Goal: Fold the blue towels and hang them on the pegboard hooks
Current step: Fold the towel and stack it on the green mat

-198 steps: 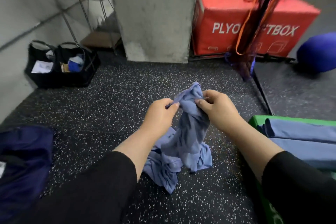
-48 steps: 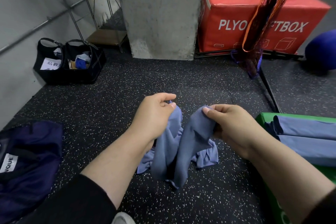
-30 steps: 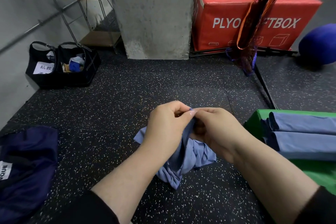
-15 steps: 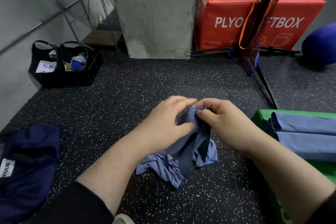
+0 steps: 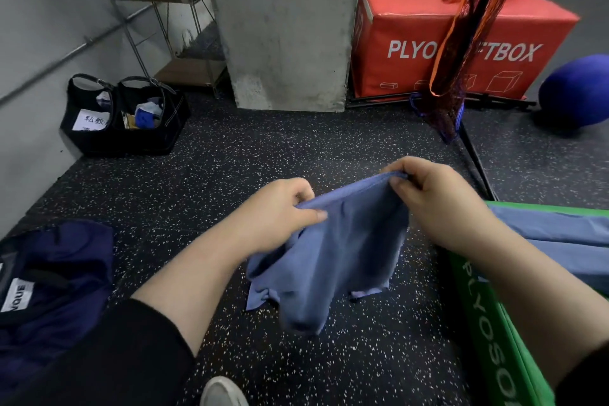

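Note:
A blue towel (image 5: 342, 250) hangs crumpled between both hands above the speckled black floor. My left hand (image 5: 280, 214) pinches its top edge on the left. My right hand (image 5: 435, 198) pinches the same edge on the right and a little higher, so the edge runs stretched between them. The towel's lower end bunches just above the floor. Two more blue towels (image 5: 560, 234) lie flat on a green box (image 5: 487, 323) at the right. No pegboard or hooks are in view.
A grey concrete pillar (image 5: 280, 26) and a red plyo box (image 5: 412, 43) stand ahead. An orange-edged net (image 5: 461, 43) hangs in front of the red box. A black bag (image 5: 125, 119) sits left by a wire shelf, a navy bag (image 5: 49, 280) lies near left, a blue ball (image 5: 576, 92) far right.
My hands have drawn apart from a close grip at the towel's middle, spreading its top edge between them. The towel has lifted and opened out wider.

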`<act>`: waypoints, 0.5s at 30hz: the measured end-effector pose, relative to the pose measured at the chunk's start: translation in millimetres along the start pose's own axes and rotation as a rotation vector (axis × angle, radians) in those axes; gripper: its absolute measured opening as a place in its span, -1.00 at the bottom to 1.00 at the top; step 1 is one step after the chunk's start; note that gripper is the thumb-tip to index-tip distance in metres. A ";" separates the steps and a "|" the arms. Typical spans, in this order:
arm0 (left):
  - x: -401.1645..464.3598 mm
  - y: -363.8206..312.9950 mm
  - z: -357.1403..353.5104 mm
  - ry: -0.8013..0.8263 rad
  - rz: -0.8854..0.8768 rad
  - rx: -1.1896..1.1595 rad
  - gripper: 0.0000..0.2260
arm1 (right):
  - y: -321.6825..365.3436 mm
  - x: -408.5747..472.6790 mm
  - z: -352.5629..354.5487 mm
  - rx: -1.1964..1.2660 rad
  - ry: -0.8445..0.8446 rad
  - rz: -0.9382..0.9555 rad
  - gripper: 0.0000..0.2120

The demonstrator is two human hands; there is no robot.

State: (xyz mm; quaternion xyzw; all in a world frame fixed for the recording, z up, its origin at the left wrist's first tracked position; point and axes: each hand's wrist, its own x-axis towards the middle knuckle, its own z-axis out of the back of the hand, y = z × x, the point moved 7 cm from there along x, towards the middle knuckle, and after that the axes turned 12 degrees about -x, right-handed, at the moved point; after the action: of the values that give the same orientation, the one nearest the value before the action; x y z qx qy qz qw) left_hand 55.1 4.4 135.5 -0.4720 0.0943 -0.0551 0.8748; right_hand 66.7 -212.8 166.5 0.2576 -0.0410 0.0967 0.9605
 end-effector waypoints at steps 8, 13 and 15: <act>-25.6 53.1 57.9 -0.183 0.233 0.302 -0.80 | -5.6 -12.7 9.2 -0.048 -0.053 -0.036 -0.81; -53.6 70.7 73.7 -0.023 0.442 0.140 -0.75 | -26.4 -16.9 4.9 -0.061 -0.005 -0.097 -0.90; -65.1 65.3 73.1 0.050 0.450 -0.062 -0.79 | -32.4 -19.8 5.6 -0.067 -0.001 -0.112 -0.89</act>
State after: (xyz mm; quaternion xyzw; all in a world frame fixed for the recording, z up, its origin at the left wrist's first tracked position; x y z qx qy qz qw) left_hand 7.8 111.9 127.5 -0.4644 0.2205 0.1324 0.8475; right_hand 53.9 -246.3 153.0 0.2272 -0.0302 0.0410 0.9725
